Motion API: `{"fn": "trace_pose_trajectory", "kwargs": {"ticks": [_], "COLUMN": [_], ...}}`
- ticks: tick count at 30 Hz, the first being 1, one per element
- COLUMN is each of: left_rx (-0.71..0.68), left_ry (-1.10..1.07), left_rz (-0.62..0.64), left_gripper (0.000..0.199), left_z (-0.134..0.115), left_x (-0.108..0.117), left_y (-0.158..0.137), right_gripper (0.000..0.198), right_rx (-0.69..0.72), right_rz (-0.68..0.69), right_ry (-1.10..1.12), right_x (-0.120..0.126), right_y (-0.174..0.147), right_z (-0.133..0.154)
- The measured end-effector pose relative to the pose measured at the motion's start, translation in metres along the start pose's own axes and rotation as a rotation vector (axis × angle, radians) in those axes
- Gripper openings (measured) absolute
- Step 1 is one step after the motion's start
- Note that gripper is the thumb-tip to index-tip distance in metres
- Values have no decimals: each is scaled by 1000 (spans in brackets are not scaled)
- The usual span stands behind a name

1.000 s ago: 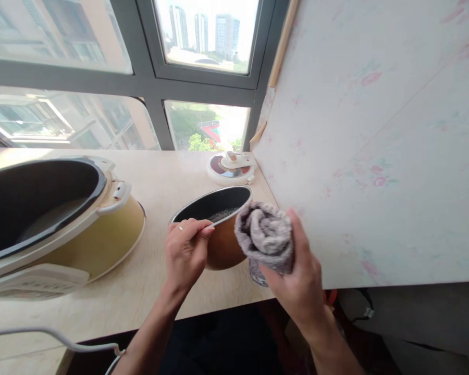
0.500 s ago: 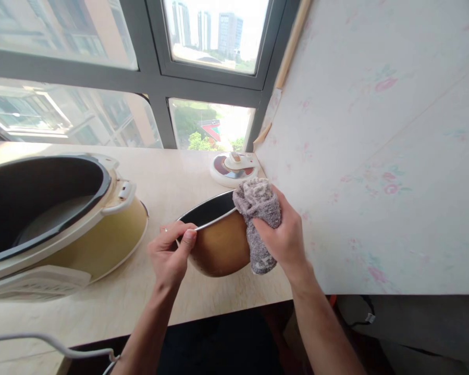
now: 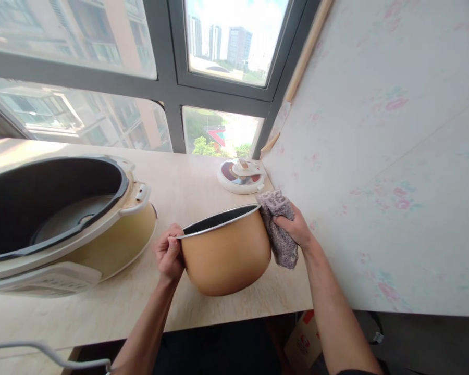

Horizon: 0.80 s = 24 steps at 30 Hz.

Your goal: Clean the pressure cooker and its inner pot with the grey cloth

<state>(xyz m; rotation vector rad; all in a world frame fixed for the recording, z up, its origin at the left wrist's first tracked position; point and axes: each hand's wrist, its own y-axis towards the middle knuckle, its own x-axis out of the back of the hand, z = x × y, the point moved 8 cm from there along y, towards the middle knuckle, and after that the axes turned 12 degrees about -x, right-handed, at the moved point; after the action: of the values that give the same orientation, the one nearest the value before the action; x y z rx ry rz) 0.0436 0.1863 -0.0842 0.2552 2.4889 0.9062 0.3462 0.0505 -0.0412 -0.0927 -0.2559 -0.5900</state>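
A golden-brown inner pot (image 3: 226, 255) with a dark inside and a silvery rim is held tilted over the counter. My left hand (image 3: 170, 253) grips its rim at the left side, thumb outside and fingers curled over the edge. In my right hand (image 3: 295, 226) is a bunched grey-purple cloth (image 3: 282, 234), pressed against the pot's right side near the rim. To the left stands the yellow and white cooker body (image 3: 128, 239), lidless, its dark cavity facing up.
The white cooker lid (image 3: 240, 177) lies at the back by the window. A pale counter (image 3: 219, 320) ends in front of me, with a floral-papered wall (image 3: 394, 182) on the right. A grey cord (image 3: 50, 352) crosses the lower left; a cardboard box (image 3: 303, 344) sits below.
The pot has turned and come lower, showing more of its outer side. My right hand has moved the cloth rightward to the pot's edge. The view has shifted slightly.
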Motion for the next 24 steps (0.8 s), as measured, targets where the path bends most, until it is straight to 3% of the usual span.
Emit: {"fn": "trace_pose_trajectory", "kwargs": {"ticks": [3, 6, 11, 15, 19, 22, 24], "left_rx": [51, 95, 154, 155, -17, -190, -206], "left_ry": [74, 142, 222, 437, 538, 496, 502], "left_rz": [-109, -133, -77, 56, 180, 356, 496], "left_gripper": [54, 57, 56, 57, 37, 29, 28], "left_z": [7, 10, 20, 20, -16, -60, -82], "left_x": [5, 2, 1, 5, -5, -33, -57], "left_y": [-16, -31, -44, -41, -24, -7, 2], "right_gripper": [44, 51, 47, 43, 41, 44, 47], "right_rx": [-6, -35, -77, -54, 16, 30, 37], "right_rz": [125, 235, 370, 333, 264, 252, 251], "right_ry": [14, -4, -57, -62, -109, -130, -159], "right_x": [1, 2, -2, -7, -12, -15, -17], "right_y": [-13, -24, -38, -40, -39, -42, -48], "right_z": [17, 33, 50, 58, 64, 66, 69]}}
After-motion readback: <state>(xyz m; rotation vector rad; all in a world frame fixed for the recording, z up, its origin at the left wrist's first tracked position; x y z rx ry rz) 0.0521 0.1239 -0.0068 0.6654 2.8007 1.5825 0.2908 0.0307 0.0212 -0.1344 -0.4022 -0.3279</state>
